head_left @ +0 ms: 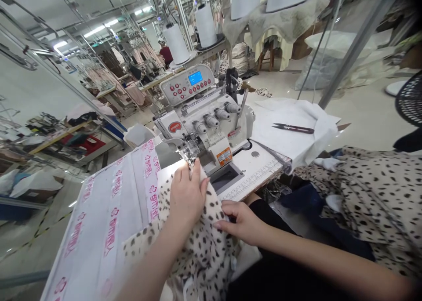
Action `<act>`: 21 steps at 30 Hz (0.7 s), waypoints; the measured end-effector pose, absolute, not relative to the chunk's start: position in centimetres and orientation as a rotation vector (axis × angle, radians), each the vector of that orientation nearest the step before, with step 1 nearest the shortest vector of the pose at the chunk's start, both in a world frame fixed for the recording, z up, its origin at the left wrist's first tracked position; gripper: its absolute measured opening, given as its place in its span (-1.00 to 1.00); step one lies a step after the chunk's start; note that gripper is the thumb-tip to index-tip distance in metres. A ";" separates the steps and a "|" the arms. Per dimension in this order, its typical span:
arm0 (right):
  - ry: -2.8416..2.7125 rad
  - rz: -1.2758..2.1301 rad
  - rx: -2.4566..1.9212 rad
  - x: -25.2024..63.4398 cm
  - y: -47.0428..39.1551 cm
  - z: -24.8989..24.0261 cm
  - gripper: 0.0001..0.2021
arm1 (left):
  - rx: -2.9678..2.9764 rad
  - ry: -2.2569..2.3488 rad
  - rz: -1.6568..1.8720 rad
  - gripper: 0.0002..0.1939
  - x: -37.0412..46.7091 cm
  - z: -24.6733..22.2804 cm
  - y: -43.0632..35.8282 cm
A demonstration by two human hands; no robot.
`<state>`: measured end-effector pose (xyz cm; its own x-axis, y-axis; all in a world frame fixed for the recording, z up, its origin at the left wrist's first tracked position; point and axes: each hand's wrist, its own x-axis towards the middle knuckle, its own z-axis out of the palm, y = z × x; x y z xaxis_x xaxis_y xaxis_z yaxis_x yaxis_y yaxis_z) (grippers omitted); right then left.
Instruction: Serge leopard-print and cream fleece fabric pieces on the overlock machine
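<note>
Spotted fabric (211, 230), cream with dark spots, lies under my hands and reaches up to the needle area of an overlock sewing machine (204, 121). My left hand (187, 197) rests flat on it, fingers stretched out, the fingertips just in front of the presser foot (190, 161). Further right, my right hand (244, 222) pinches the fabric's right edge between thumb and fingers. The cloth hangs in folds towards my lap. My left hand and forearm hide part of the fabric.
Thread snips (293, 128) lie on white cloth (283, 116) right of the machine. More spotted fabric (372, 186) is piled at the right. White thread cones (177, 44) stand behind. The table's left side has a printed covering (108, 217). A black fan (410, 99) stands far right.
</note>
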<state>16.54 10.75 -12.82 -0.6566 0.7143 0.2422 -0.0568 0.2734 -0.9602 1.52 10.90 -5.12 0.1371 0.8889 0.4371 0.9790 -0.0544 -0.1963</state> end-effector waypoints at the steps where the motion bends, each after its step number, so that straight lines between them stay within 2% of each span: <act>1: -1.881 1.438 -0.590 16.5 10.8 -12.8 -0.66 | -1.986 -1.793 -0.279 -0.48 1.5 -5.1 10.9; 5: -1.929 1.476 -0.550 16.5 10.6 -13.3 -0.68 | -2.058 -1.836 -0.291 -0.47 0.9 -4.4 10.6; 12: -1.891 1.678 -0.463 18.3 10.8 -11.7 -0.59 | -2.018 -2.108 -0.708 -0.75 -1.7 -2.5 10.4; 21: -1.789 1.883 -0.524 19.5 10.5 -11.1 -0.59 | -2.022 -2.279 -0.672 -0.87 -1.8 -2.3 11.8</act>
